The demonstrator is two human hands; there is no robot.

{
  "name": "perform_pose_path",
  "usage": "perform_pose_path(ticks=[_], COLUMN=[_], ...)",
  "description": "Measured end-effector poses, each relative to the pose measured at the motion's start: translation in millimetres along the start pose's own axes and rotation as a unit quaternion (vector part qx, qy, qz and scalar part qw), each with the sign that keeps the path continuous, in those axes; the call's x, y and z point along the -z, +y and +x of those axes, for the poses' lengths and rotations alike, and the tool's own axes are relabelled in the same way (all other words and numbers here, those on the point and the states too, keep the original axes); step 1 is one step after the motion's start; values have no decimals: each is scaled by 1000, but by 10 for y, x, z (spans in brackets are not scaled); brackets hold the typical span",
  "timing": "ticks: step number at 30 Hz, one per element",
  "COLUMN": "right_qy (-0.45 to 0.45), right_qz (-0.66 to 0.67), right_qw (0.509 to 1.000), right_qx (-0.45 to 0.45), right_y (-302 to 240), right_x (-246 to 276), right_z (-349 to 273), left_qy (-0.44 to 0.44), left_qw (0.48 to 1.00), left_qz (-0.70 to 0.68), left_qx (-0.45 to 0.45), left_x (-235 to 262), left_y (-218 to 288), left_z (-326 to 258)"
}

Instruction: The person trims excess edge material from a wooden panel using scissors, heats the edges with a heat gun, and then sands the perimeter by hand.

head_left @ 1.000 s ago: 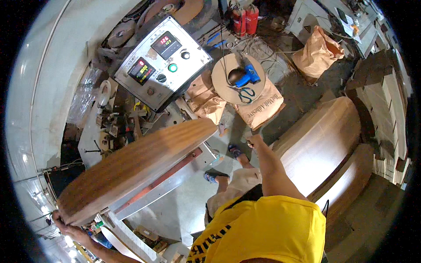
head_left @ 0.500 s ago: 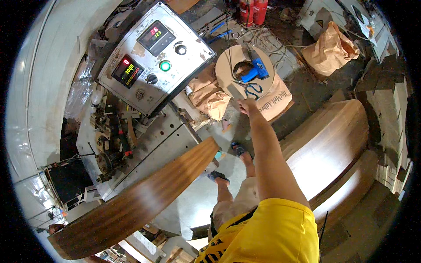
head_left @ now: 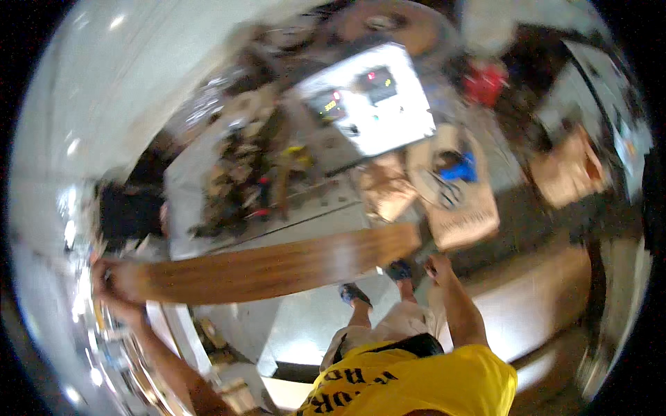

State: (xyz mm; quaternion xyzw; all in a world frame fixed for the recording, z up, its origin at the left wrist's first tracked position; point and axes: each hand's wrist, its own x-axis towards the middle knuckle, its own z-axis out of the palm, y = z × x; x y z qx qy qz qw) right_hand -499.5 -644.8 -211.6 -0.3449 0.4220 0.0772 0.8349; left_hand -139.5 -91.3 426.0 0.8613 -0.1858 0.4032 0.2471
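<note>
My left hand (head_left: 114,286) grips the left end of a long, curved, brown wood-grained board (head_left: 277,269), which lies across the front of the grey machine table (head_left: 257,239). Close to the board's right end is my right hand (head_left: 437,267), fingers curled closed; blur hides what they hold, if anything. Beyond it stands a round cardboard spool (head_left: 420,166) on a brown paper sack (head_left: 463,225). On the spool lie a blue tool (head_left: 459,168) and scissors (head_left: 451,196).
A white control panel (head_left: 385,114) with lit displays rises behind the table. Mechanical parts (head_left: 243,163) crowd the table's left. A crumpled paper bag (head_left: 567,170) stands at far right. Large curved wooden panels (head_left: 527,291) lie to my right. Red cylinders (head_left: 484,82) stand at the back.
My right hand has drawn back from the spool toward my body. My left arm has come into view along the board's left end. The view has turned left and is blurred.
</note>
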Motion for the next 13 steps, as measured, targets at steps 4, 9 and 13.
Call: perform_pose_path(ticks=[4, 9, 13], right_qy=[-194, -29, -129], right_qz=[117, 135, -199], right_qw=[974, 990, 965], right_qx=[0, -9, 108], right_y=[-483, -1829, -2470], right_x=[-356, -1405, -1507], right_z=[-278, -1464, -1515], left_qy=[61, 244, 331], left_qw=[993, 885, 731], left_qz=[-67, -247, -412], left_qx=[77, 310, 432], left_x=[-303, -317, -42], left_y=[389, 841, 690], left_z=[-178, -47, -371])
